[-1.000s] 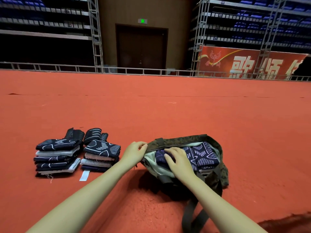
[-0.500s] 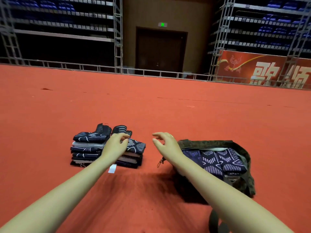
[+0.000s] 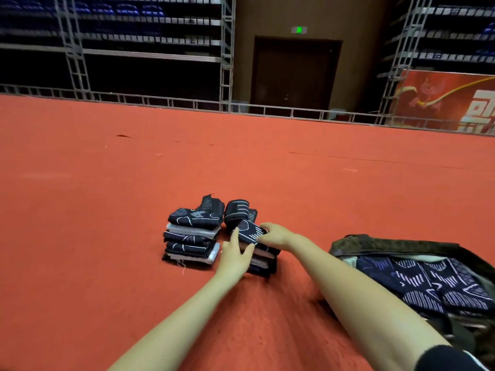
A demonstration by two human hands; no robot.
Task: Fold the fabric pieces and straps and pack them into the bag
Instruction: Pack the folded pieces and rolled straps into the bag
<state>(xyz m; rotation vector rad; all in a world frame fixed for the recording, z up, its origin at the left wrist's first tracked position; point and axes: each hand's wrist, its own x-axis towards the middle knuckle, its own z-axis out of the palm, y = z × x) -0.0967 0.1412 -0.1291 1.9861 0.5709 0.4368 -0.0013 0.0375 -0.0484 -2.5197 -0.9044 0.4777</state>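
The right stack (image 3: 258, 253), left of the bag (image 3: 401, 246), is clasped by both hands (image 3: 235, 257) (image 3: 276, 234); it should be lifted level, squeezed evenly.

A single head-worn wide-angle view looks forward and down across a red floor (image 3: 107, 210) from low and close. Both forearms reach in from the bottom edge toward folded stacks (image 3: 191, 236) at centre. The bag (image 3: 401, 243) is cut by the right edge. Far railing (image 3: 160, 99) and door (image 3: 293, 73) fill the top.
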